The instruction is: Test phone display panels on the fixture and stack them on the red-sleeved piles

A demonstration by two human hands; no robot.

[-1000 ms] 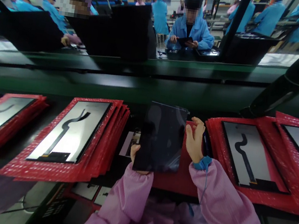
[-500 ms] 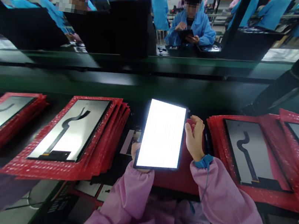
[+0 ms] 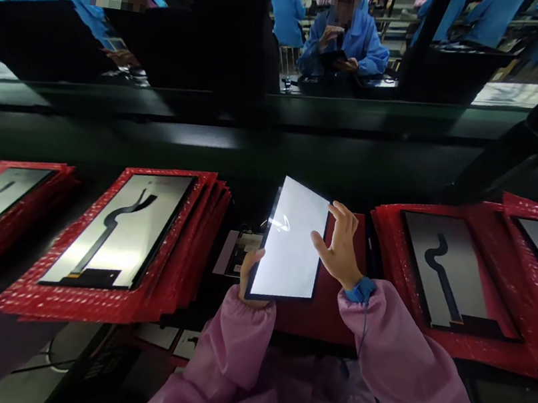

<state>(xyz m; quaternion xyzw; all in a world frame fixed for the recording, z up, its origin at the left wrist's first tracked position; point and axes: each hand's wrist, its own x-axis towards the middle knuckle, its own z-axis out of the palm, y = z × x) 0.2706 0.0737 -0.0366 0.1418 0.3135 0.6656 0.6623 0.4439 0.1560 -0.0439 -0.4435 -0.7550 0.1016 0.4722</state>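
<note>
My left hand (image 3: 251,267) grips the lower left edge of a tablet screen (image 3: 291,248), its thumb on the front border and its other fingers hidden behind. The screen glows plain white and is tilted, with a curved reflection near its upper left. My right hand (image 3: 341,251), with a blue wrist strap (image 3: 361,291), is at the screen's right edge. Its fingers are spread; the fingertips are by the upper right corner and the thumb is over the front. Whether they touch the glass I cannot tell. Below lies a red sheet (image 3: 332,319).
Stacks of red bubble bags with display panels on top stand left (image 3: 117,233) and right (image 3: 450,276), showing dark ribbon cables. A small part with a pale strip (image 3: 241,251) lies left of the screen. Across the green bench ledge (image 3: 202,107) sits a co-worker (image 3: 346,44) in blue.
The screen has turned and tilted, its glare dimming to softer white with a reflection. My right hand has shifted slightly left, its thumb now over the screen's front. My left hand keeps its grip.
</note>
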